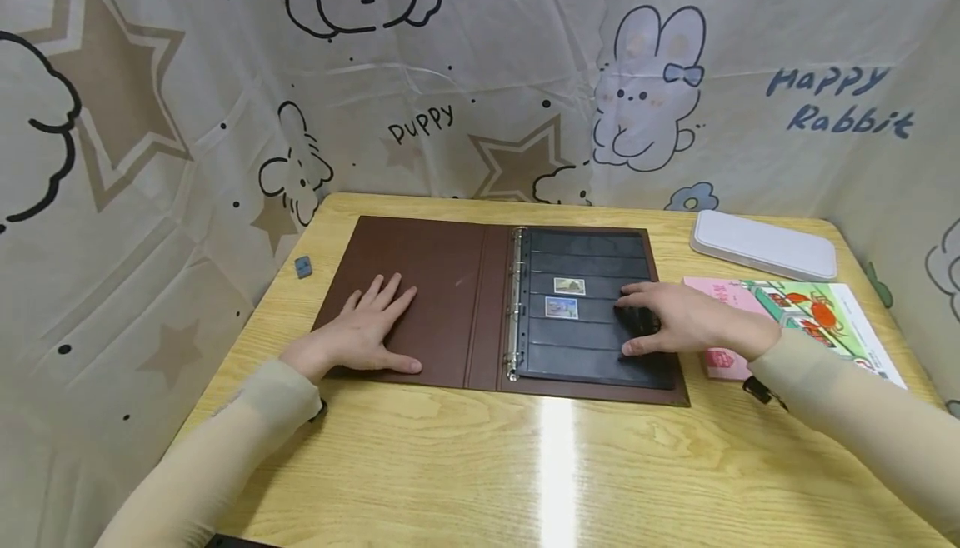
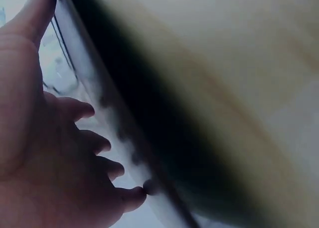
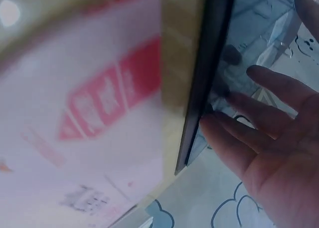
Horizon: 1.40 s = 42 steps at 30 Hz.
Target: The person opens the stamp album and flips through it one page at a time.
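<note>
A brown ring-binder stamp album (image 1: pixel 427 281) lies spread out on the wooden table. Over its right side is a black stock page (image 1: pixel 592 356) with clear strips, held by metal rings (image 1: pixel 514 306). Two small stamps sit in its strips, an upper one (image 1: pixel 569 286) and a bluish lower one (image 1: pixel 561 308). My left hand (image 1: pixel 360 336) rests with spread fingers on the inside of the left cover. Near the page's right edge is my right hand (image 1: pixel 678 319), its thumb and fingers apart; in the right wrist view its fingertips (image 3: pixel 256 73) are close to the glossy page.
A pink and green illustrated book (image 1: pixel 817 315) lies right of the album, partly under my right forearm. Behind it stands a white oblong case (image 1: pixel 763 244). A small blue-grey block (image 1: pixel 303 266) is at the table's left edge. Patterned cloth (image 1: pixel 465 73) hangs around the table.
</note>
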### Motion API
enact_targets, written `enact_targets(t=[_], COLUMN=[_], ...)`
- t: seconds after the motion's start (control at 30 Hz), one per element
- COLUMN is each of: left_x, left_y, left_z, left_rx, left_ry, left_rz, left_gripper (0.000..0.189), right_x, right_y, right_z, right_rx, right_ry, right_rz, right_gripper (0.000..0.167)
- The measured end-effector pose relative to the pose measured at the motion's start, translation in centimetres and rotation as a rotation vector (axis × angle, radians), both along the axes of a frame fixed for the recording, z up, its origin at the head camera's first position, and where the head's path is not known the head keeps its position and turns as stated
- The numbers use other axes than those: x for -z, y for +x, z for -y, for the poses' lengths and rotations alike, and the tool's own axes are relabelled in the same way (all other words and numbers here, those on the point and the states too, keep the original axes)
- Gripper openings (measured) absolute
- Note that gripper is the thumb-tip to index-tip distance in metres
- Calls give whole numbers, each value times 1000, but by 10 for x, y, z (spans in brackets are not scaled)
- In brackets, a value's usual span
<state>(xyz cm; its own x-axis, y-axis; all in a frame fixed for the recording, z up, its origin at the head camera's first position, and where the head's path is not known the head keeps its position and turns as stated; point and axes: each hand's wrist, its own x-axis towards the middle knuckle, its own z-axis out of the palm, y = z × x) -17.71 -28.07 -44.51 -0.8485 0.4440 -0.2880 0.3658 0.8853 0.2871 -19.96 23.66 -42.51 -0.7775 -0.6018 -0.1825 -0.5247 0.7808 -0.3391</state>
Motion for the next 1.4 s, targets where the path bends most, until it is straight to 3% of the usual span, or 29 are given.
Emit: enact_targets(t=[0.27,0.47,0.63,1.2,1.4], left_x=[-9,-7,-2,3,3], left_y=[-2,-2,-4,-3,-2], left_z=[-48,-72,-84,-94,-94], left_rx=[202,265,308,315,314], left_ry=[-33,-82,-117,-129,-137], left_rz=[-22,9,5,37,37], left_gripper=[123,120,116,116,116], right_x=[-10,-5,0,6,10], right_y=[-45,-82,-103,-132,-136], right_z=[5,9,14,3,1], right_rx=[49,110,181,218,244], right_ry=[-10,67,90,86,61], right_rz=[-77,-79,-37,-39,-2], right_gripper=[69,77,90,91,105])
